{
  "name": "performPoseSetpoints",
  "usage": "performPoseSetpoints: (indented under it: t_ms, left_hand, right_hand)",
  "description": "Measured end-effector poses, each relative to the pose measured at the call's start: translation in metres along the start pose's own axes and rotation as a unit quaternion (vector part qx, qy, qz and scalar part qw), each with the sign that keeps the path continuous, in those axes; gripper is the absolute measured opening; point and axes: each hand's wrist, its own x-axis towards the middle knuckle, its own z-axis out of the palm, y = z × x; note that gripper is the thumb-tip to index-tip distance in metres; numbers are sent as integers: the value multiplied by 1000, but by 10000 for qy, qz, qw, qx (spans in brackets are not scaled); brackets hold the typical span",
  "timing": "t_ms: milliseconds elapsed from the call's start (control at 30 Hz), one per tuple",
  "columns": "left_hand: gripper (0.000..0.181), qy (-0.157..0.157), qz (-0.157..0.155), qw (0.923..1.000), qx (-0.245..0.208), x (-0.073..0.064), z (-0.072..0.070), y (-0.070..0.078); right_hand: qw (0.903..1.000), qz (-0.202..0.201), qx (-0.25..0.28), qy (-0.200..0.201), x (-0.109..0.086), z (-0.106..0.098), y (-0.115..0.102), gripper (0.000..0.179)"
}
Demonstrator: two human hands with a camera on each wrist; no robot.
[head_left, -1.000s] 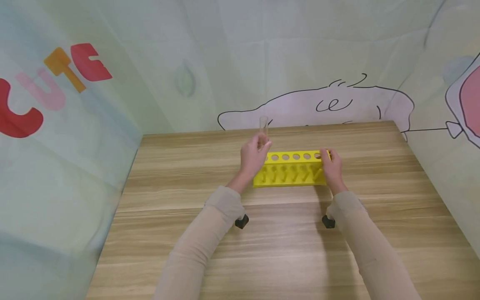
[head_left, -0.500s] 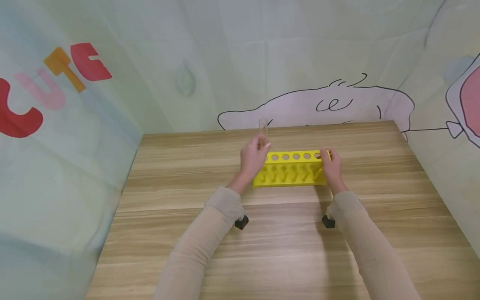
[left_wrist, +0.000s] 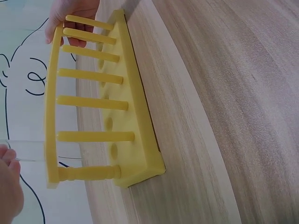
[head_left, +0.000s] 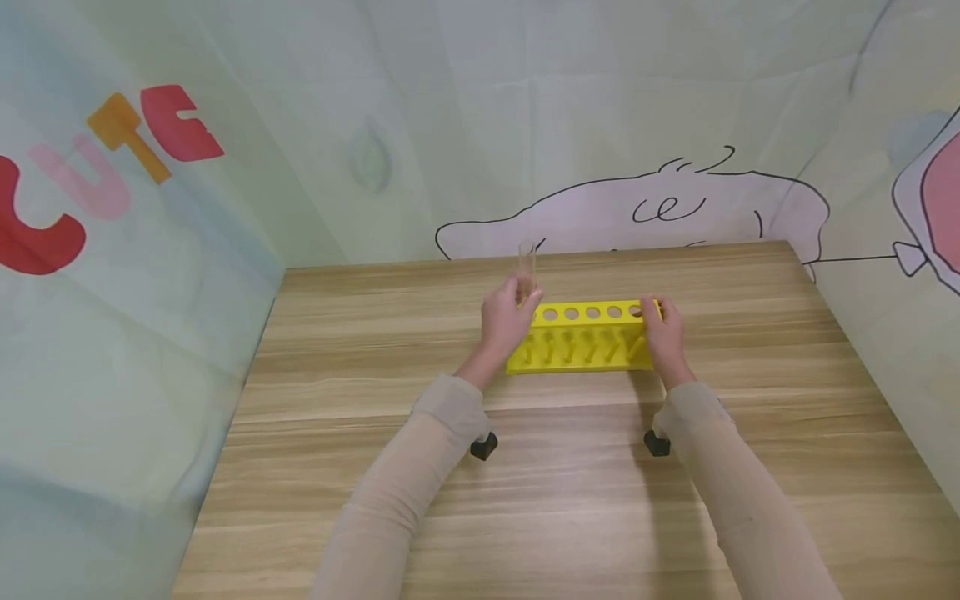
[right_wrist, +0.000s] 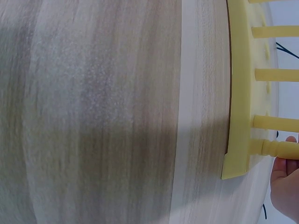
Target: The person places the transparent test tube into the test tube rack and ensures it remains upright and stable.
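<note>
A yellow test tube rack [head_left: 581,348] stands upright on the wooden table, with a row of holes in its top plate and pegs along it. My left hand [head_left: 507,321] pinches a clear glass test tube [head_left: 527,258] upright at the rack's left end. In the left wrist view the tube [left_wrist: 30,150] reaches past the top plate, its lower part between top plate and base; it seems to pass through the end hole. My right hand [head_left: 664,333] grips the rack's right end, thumb and fingers at the top plate. That hand [right_wrist: 286,186] shows beside the end post in the right wrist view.
The wood-grain table [head_left: 570,508] extends around the rack. Behind it hangs a printed cloth backdrop [head_left: 480,125], and another cloth [head_left: 150,333] covers the left side. A small black block [head_left: 484,446] sits under each wrist.
The test tube has sunk slightly lower at the rack's left end, my left hand moving down with it. My right hand and the rack stay in place.
</note>
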Motion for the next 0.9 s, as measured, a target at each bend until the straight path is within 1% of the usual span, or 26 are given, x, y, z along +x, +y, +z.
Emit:
performPoseSetpoints:
  t_ms: [200,300,467,567,733,900]
  left_hand:
    - [22,-63,29,10000,0,-1,1,-2]
    - [22,-71,59,10000,13,-2,2,-3]
    - [21,-72,47,9999,124,-3,3,-4]
    - [23,-105,40,9998,192,-4,3,-4]
    - [28,-203,-15,9993,306,-4,3,-4]
    - [27,-232,-54,9990,372,-4,5,-6]
  right_hand:
    - [9997,-118,193,55,2,0,1,17]
    - [9996,-142,211,75,2,1,2,15]
    - [9997,-220,97,92,1,1,3,18]
    - [9997,-228,56,91,1,1,4,17]
    - [9998,-194,93,38,0,0,3,17]
    - [9997,-227,99,33,0,1,3,20]
